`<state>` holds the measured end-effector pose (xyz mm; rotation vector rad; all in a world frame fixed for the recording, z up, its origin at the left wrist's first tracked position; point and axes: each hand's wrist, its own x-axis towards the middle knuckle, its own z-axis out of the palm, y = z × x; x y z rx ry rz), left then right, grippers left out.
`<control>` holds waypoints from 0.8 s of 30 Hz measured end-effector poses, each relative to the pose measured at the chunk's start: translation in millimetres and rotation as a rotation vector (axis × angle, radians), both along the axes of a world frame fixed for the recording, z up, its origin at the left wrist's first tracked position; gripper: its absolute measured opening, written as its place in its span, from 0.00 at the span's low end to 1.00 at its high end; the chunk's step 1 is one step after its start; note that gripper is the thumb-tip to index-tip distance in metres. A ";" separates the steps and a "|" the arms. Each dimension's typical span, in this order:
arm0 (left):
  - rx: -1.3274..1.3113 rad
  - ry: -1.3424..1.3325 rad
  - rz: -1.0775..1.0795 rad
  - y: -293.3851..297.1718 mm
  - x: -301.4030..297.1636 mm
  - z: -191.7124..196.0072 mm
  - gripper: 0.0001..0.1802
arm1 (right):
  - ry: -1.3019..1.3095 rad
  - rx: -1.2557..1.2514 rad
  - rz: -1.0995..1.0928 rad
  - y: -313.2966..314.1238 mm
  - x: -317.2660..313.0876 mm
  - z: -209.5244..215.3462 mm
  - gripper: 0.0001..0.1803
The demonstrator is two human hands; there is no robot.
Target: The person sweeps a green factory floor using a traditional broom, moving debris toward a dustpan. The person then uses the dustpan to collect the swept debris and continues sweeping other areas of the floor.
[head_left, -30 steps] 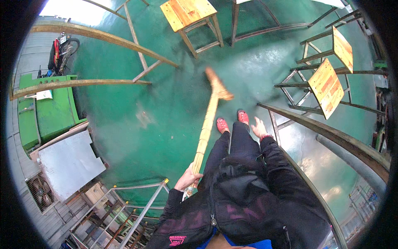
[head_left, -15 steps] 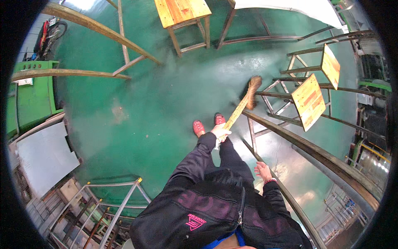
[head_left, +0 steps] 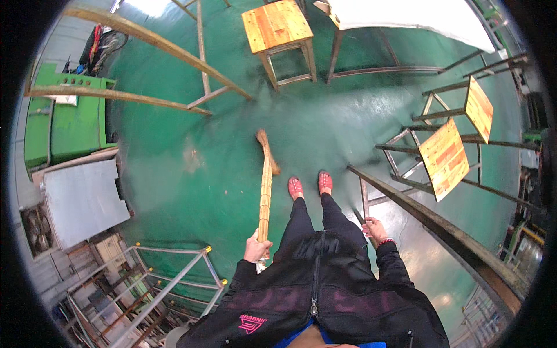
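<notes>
A short straw broom [head_left: 265, 200] with a bundled, banded handle slants out in front of me on the left. Its brown bristle head [head_left: 266, 152] rests on the green floor, left of my red shoes. My left hand [head_left: 256, 248] is closed around the handle near its end. Beside my right thigh, my right hand [head_left: 376, 229] hangs with loosely bent fingers apart and nothing visible in them. It is nearest to a dark metal leg of a long frame [head_left: 426, 206]; whether the fingertips touch it I cannot tell.
Wooden-topped stools stand ahead [head_left: 277, 26] and to the right [head_left: 444, 161]. A white-covered table [head_left: 412, 17] is at the far right. Long bars [head_left: 156, 46] cross the far left, near a green machine [head_left: 64, 124]. A silver tube frame [head_left: 174, 278] stands at the near left.
My left hand has swung the broom from the right, near the stools, across to the left of my feet. My right hand stays beside the metal frame.
</notes>
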<state>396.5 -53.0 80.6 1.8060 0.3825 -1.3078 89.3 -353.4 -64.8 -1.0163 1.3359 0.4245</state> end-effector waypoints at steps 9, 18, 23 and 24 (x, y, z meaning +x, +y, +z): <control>-0.356 0.168 -0.230 -107.5 20.3 -10.5 0.34 | 0.064 0.039 0.028 3.7 -16.8 4.8 0.15; -0.680 0.475 -0.161 -421.7 10.6 -184.0 0.07 | 0.001 -0.143 0.058 30.1 -59.3 62.0 0.20; -0.718 0.406 0.066 -472.2 23.2 -242.8 0.07 | 0.080 -0.026 -0.285 41.6 -68.0 78.1 0.17; -0.707 0.375 0.151 -470.4 25.5 -250.4 0.07 | 0.096 -0.001 -0.279 44.5 -67.5 77.3 0.17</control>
